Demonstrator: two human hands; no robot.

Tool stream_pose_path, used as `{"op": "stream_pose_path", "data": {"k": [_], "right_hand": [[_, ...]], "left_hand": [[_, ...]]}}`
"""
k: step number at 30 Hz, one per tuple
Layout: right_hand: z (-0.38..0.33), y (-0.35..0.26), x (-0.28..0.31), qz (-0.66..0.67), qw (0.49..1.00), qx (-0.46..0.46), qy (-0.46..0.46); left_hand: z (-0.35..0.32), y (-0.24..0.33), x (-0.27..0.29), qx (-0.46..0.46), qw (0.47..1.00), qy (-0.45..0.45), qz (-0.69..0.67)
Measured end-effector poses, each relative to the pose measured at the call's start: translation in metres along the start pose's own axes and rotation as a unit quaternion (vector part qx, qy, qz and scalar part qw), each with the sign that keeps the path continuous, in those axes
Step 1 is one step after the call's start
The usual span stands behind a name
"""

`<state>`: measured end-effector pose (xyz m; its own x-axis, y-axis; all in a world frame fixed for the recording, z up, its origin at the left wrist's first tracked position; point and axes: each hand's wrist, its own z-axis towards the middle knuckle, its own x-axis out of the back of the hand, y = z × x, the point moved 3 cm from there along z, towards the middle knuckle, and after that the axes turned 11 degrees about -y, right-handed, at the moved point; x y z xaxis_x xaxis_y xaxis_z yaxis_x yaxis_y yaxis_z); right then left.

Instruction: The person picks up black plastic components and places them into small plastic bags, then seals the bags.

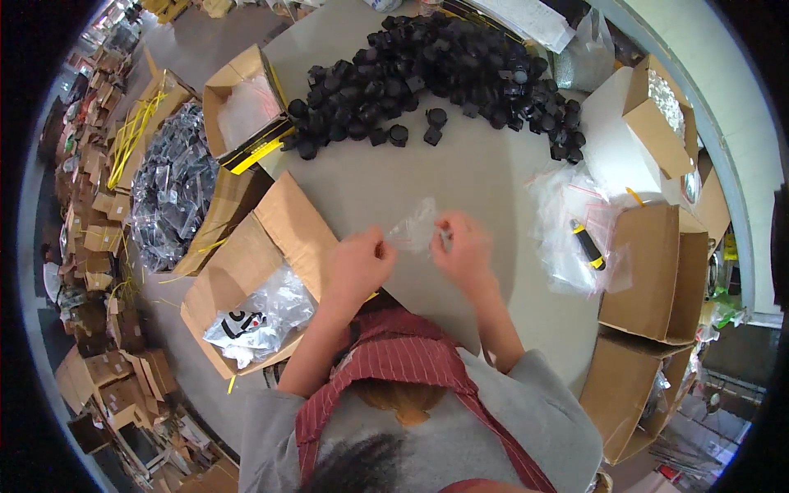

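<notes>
At the frame's centre, a clear plastic bag (417, 228) is pinched by the left hand (357, 263) and right hand (465, 253), below heaped black parts (436, 70).

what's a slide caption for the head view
Left hand and right hand with a clear plastic bag between them, near a heap of small black parts.

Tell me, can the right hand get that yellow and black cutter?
Probably yes: the cutter lies atop the clear bags, with only bare table between them and the right hand. That hand seems busy with a small bag, though.
</notes>
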<state>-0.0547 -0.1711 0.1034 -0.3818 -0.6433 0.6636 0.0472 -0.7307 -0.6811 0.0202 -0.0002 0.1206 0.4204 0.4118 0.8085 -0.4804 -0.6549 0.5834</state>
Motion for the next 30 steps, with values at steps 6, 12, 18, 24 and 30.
{"op": "stream_pose_path", "data": {"k": [6, 12, 18, 24, 30], "right_hand": [[-0.002, -0.008, -0.022, -0.034, 0.99, 0.036, -0.133], [0.024, 0.026, -0.046, 0.151, 0.98, -0.056, -0.121], [0.093, 0.053, -0.057, 0.334, 0.908, -0.087, -0.236], [0.17, 0.155, -0.059, -0.216, 0.971, -0.034, 0.098], [0.118, 0.145, -0.071, -0.109, 0.979, 0.082, -0.148]], "left_hand": [[-0.002, 0.018, -0.029, -0.107, 0.986, -0.005, 0.128], [0.006, -0.013, -0.021, 0.018, 0.995, 0.047, 0.087], [0.01, -0.057, 0.019, 0.104, 0.978, 0.155, 0.097], [0.036, -0.049, 0.016, -0.034, 0.96, 0.229, 0.16], [0.045, -0.068, -0.047, -0.112, 0.965, 0.118, 0.206]]}}
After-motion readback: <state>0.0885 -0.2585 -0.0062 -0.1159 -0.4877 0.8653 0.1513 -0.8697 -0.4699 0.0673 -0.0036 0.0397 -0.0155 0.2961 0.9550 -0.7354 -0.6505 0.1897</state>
